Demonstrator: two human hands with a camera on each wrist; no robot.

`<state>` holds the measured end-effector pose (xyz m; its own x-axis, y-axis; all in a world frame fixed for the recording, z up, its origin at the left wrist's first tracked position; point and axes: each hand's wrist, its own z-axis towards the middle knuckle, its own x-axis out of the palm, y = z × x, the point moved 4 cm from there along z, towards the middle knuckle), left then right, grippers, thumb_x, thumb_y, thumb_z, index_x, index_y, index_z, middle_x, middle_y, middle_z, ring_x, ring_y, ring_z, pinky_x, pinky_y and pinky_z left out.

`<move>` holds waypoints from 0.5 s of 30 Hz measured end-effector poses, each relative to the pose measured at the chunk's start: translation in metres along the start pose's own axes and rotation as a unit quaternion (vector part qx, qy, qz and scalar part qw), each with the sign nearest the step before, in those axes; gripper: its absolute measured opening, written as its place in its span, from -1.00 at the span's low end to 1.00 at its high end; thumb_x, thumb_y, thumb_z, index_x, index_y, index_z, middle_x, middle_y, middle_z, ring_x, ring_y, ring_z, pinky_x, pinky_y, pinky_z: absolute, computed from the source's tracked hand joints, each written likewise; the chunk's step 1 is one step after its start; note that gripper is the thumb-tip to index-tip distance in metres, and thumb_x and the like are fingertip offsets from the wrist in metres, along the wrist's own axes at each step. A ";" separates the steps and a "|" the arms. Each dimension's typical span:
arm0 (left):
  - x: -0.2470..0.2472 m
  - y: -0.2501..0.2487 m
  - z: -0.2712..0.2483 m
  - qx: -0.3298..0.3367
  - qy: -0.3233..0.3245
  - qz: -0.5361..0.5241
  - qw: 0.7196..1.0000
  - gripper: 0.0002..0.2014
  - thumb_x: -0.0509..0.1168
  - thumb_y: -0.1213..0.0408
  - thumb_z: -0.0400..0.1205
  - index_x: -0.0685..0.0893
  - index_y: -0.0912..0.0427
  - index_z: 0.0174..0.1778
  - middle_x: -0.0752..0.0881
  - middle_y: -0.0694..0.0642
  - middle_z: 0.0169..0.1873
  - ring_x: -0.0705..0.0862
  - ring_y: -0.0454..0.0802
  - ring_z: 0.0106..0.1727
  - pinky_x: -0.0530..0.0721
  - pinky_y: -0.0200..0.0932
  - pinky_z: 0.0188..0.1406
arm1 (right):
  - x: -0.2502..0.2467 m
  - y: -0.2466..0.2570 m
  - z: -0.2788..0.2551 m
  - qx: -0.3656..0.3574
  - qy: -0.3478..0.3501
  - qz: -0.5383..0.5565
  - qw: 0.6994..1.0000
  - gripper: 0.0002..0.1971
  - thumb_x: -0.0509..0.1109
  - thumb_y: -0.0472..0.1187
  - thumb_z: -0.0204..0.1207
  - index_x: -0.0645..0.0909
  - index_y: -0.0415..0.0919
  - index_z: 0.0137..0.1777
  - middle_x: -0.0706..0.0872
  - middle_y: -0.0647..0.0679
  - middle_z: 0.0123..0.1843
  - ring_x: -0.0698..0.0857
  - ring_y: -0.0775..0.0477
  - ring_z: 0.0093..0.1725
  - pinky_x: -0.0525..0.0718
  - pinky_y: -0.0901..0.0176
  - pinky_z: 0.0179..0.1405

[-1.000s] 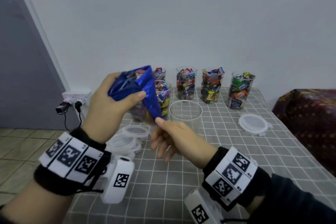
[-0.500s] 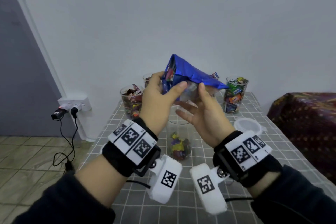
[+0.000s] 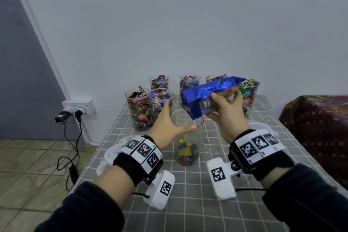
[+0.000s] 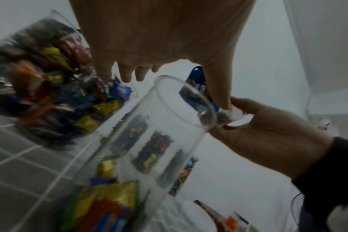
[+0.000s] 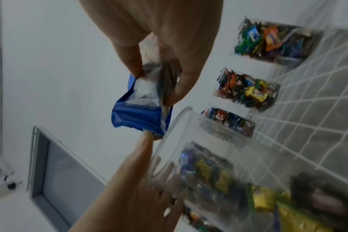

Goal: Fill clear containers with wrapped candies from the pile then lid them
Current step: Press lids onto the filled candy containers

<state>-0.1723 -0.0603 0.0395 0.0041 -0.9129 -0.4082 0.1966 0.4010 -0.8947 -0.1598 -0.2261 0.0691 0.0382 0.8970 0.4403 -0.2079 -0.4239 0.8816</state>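
Observation:
A clear container [image 3: 188, 137] stands mid-table with a few wrapped candies [image 3: 185, 153] at its bottom. My left hand [image 3: 169, 122] holds it just below the rim, thumb in front and fingers behind. My right hand [image 3: 225, 111] grips a shiny blue candy bag [image 3: 207, 92], tilted with its open mouth down-left over the container's rim. In the left wrist view the bag [image 4: 197, 87] hangs just past the rim of the container [image 4: 169, 125]. The right wrist view shows thumb and fingers pinching the bag [image 5: 137, 116] beside the container [image 5: 199, 157].
Several candy-filled containers [image 3: 140, 111] stand along the back of the grey checked tablecloth [image 3: 188, 203]. White lids [image 3: 111, 150] lie at the left and one lid [image 3: 261, 125] at the right. A wall socket with cables [image 3: 78, 106] is left; a dark patterned seat [image 3: 316, 128] is right.
The left hand let go of the blue bag and dropped to the container's rim. The right hand now holds the bag alone, lower and tilted towards the container.

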 end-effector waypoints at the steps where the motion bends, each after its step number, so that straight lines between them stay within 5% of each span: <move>1: 0.001 0.005 -0.001 -0.020 0.010 0.004 1.000 0.29 0.51 -0.24 0.18 -0.14 0.04 0.68 0.07 0.00 0.66 0.11 -0.10 0.63 0.14 -0.06 0.59 | -0.001 0.000 0.001 -0.006 0.001 -0.015 1.000 -0.43 0.31 -0.40 0.59 0.19 -0.10 0.52 0.57 -0.23 0.34 0.72 -0.07 0.04 0.78 0.12 -0.28; 5: 0.009 0.020 0.000 -0.043 0.025 -0.042 0.998 0.36 0.54 -0.36 0.05 -0.11 -0.08 0.66 0.21 0.01 0.63 0.24 -0.06 0.61 0.23 0.11 0.60 | -0.001 0.001 0.004 -0.032 0.012 -0.065 0.997 -0.32 0.32 -0.48 0.55 0.15 -0.05 0.58 0.57 -0.16 0.34 0.69 -0.14 0.19 0.81 0.02 -0.20; 9: 0.015 0.028 0.002 -0.034 0.008 -0.068 0.997 0.26 0.60 -0.23 0.02 0.14 0.02 0.61 0.43 0.00 0.49 0.42 -0.11 0.48 0.39 0.00 0.51 | 0.003 0.003 0.004 -0.059 0.038 -0.105 0.992 -0.22 0.32 -0.53 0.53 0.06 -0.04 0.63 0.56 0.09 0.19 0.65 0.02 0.20 0.76 0.06 -0.01; 13: 0.016 0.034 0.003 -0.027 -0.005 -0.081 0.996 0.10 0.61 -0.19 0.02 0.33 0.04 0.48 0.57 -0.07 0.34 0.56 -0.16 0.34 0.48 0.00 0.45 | 0.008 0.004 0.002 -0.084 0.061 -0.169 0.980 -0.19 0.36 -0.51 0.51 0.05 -0.02 0.63 0.52 -0.04 0.37 0.60 -0.08 0.35 0.65 -0.13 0.27; 15: 0.016 0.035 0.004 -0.026 -0.007 -0.081 0.996 0.06 0.57 -0.21 0.01 0.36 0.01 0.44 0.60 -0.09 0.30 0.58 -0.16 0.32 0.50 0.01 0.43 | 0.011 0.003 0.001 -0.090 0.070 -0.184 0.976 -0.18 0.36 -0.51 0.50 0.04 -0.03 0.63 0.51 0.08 0.33 0.57 -0.06 0.37 0.58 -0.13 0.36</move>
<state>-0.1617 -0.0615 0.0023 -0.0092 -0.9668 -0.2554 0.1447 0.2515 -0.9570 -0.1587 -0.2183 0.0770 0.0113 0.9981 0.0604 -0.3744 -0.0518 0.9258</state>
